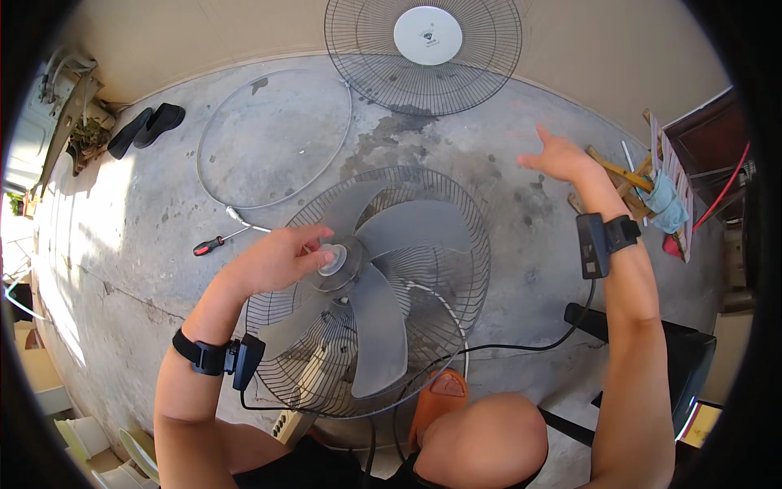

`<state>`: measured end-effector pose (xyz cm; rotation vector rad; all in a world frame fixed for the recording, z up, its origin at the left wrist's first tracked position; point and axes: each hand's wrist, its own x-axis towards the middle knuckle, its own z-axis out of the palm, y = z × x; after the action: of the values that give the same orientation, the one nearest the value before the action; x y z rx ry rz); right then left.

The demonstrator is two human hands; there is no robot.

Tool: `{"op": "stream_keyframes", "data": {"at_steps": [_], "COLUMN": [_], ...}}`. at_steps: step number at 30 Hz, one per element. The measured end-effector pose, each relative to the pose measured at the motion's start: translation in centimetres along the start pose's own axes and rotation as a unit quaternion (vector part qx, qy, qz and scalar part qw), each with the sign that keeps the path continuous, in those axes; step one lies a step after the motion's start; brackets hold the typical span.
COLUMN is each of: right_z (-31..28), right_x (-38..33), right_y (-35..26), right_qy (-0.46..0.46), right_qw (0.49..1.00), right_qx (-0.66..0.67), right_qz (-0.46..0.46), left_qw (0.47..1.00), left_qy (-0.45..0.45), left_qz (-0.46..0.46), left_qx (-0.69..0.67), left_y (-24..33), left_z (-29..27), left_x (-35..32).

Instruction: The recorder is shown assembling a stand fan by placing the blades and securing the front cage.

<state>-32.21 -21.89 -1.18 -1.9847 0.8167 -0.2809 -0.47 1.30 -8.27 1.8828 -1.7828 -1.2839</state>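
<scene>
An electric fan lies face up before me, its grey fan blades (380,326) exposed over the round rear wire guard (476,301). At the middle of the blades my left hand (289,257) has its thumb and fingers on the pale round knob (331,259) of the hub; part of the knob is hidden by the fingers. My right hand (558,157) is raised over the floor to the right, fingers apart and slightly blurred, holding nothing. Beyond the fan, the front wire guard (497,77) with a white centre disc (428,35) leans against the wall.
A thin ring (199,155) and a red-and-black screwdriver (208,246) lie left of the fan. Black shoes (159,125) stand farther off. Wooden pieces and a blue cloth (668,204) are at right. Black cables (529,347) run from both arm straps, one across the fan.
</scene>
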Motion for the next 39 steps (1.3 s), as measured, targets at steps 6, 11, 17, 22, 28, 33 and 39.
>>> {"op": "stream_keyframes", "data": {"at_steps": [6,11,17,22,28,33,39], "right_z": [-0.7,-0.2,2.6,6.9,14.8,15.3,15.4], "right_x": [0.0,-0.6,0.0,-0.2,-2.1,-2.1,-2.3], "right_y": [-1.3,-3.4,-4.0,-3.9,-6.1,-5.1,-5.1], "right_qy": [0.07,-0.031,-0.093,-0.086,-0.22,-0.228,-0.228], "right_qw": [0.985,0.888,0.828,0.905,0.969,0.962,0.957], "right_qx": [0.158,0.457,0.548,0.414,-0.07,-0.072,-0.086], "right_qz": [0.0,-0.048,-0.073,-0.04,-0.086,-0.134,-0.157], "left_qw": [0.998,0.999,0.999,0.999,0.994,0.999,0.996], "left_qy": [-0.008,0.012,0.019,0.031,0.046,0.049,0.027], "left_qz": [-0.053,-0.01,0.015,0.029,-0.095,-0.011,-0.061], "left_qx": [-0.032,-0.051,-0.045,-0.02,-0.031,0.003,0.06], "left_y": [-0.2,0.1,-0.4,-0.2,0.1,-0.3,-0.1], "left_z": [-0.4,-0.3,-0.5,-0.4,-0.4,0.5,0.8], "left_x": [-0.1,0.2,-0.7,-0.2,-0.2,-0.1,0.6]}}
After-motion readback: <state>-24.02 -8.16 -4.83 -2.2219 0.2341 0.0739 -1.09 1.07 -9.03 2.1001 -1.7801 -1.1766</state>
